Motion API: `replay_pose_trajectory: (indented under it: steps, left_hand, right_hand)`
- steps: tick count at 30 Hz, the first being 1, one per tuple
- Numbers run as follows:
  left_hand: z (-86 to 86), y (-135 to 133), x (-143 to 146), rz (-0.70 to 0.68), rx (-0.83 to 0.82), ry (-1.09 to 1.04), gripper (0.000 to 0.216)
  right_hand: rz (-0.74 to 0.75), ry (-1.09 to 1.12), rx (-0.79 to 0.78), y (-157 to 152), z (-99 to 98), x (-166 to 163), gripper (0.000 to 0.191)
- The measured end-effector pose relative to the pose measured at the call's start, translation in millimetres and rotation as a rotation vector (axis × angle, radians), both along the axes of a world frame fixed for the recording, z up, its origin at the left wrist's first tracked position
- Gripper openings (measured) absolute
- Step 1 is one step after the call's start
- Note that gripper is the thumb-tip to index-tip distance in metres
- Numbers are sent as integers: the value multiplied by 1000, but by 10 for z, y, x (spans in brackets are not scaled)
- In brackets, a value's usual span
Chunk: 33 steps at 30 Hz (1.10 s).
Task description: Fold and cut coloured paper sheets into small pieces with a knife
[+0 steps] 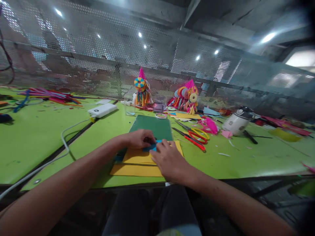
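Note:
A small piece of blue paper lies over yellow paper, between my two hands. My left hand is closed, its curled fingers gripping the far edge of the blue piece. From the right, my right hand has its bent fingers closed at the blue paper's other side, hiding part of it. Beneath the yellow sheet is a dark green board, its far half uncovered. Nearer to me, a separate yellow strip runs along the table edge.
Right of the board lie red-handled scissors and yellow-handled scissors. A white power bank with a cable is at left, near a clear glass. Tasselled paper ornaments stand behind. A white kettle-like container stands on the green table.

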<state>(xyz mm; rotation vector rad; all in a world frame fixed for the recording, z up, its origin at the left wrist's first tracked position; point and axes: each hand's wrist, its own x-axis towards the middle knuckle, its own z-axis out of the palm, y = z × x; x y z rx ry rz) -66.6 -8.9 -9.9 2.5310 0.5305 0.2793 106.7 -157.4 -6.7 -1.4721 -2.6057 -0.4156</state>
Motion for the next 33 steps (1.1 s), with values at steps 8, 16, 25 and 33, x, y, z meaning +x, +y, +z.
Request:
replay_pose_trajectory:
  steps: [8, 16, 25, 33]
  left_hand:
    - [-31, 17, 16, 4, 47, -9, 20]
    - [-6, 9, 22, 21, -9, -11, 28]
    - [32, -13, 18, 0, -1, -23, 27]
    - [16, 13, -21, -32, -53, -43, 26]
  right_hand:
    - [27, -15, -56, 77, 31, -89, 28]
    - [-21, 42, -71, 21, 34, 219, 29]
    - [-125, 174, -16, -56, -126, 617, 28]
    - [6, 126, -18, -39, -49, 95, 31]
